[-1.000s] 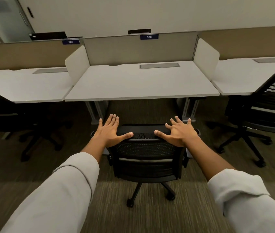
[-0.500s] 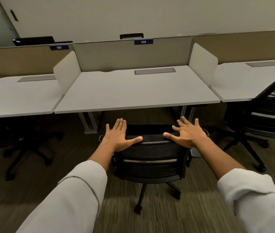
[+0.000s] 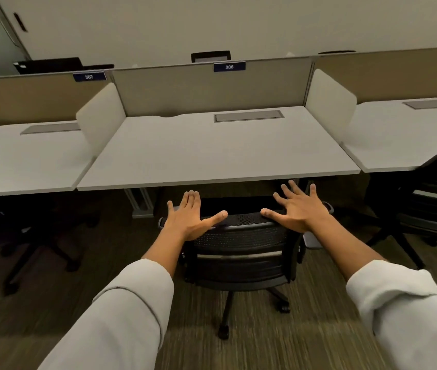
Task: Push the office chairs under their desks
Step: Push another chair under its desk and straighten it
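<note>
A black mesh-backed office chair (image 3: 241,252) stands in front of the white desk (image 3: 212,156) marked 306. Its seat reaches under the desk's front edge and its back stays outside. My left hand (image 3: 189,218) lies flat on the left end of the backrest's top rim, fingers spread. My right hand (image 3: 296,206) rests flat on the right end of the same rim, fingers spread too. Neither hand wraps around the rim. The chair's star base and castors show below on the carpet.
A second black chair (image 3: 436,198) stands out from the right desk (image 3: 404,134). A dark chair (image 3: 25,236) sits in shadow by the left desk (image 3: 25,161) marked 307. Low dividers (image 3: 329,102) separate the desks. Striped carpet lies behind the chair.
The middle chair has rolled forward toward the desk with both hands on its backrest, and my view has come closer to the desk.
</note>
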